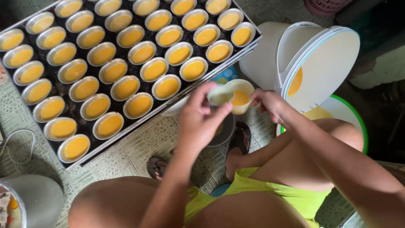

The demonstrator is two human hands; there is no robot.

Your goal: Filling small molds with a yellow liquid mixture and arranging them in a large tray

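1. Cup (241,98): a small pale plastic cup holding orange-yellow liquid, tilted toward the left; it sits in the air just off the near right corner of the tray, above the tiled floor (143,145).
2. Mould (220,95): a small oval metal tin with a pale inside, held against the cup's left lip, so the two touch.
3. Left hand (201,120): grip closed on the mould, thumb and fingertips pinching its rim, palm turned away from the camera.
4. Right hand (270,104): grip closed on the cup, fingers curled round its right side.
5. Tray (126,126): a dark, large rectangular tray set slantwise on the floor, packed with rows of oval moulds already filled with the same orange-yellow liquid.
6. Bucket (270,55): white, lying tipped just right of the tray, with a streak of orange liquid showing inside its mouth.
7. Basin (358,122): green-rimmed, under the bucket, partly hidden by the right forearm.
8. Bowl (228,131): grey, on the floor below the hands, mostly covered by the left hand.
9. Pot (33,198): grey metal, at the lower left corner, well apart from both hands.
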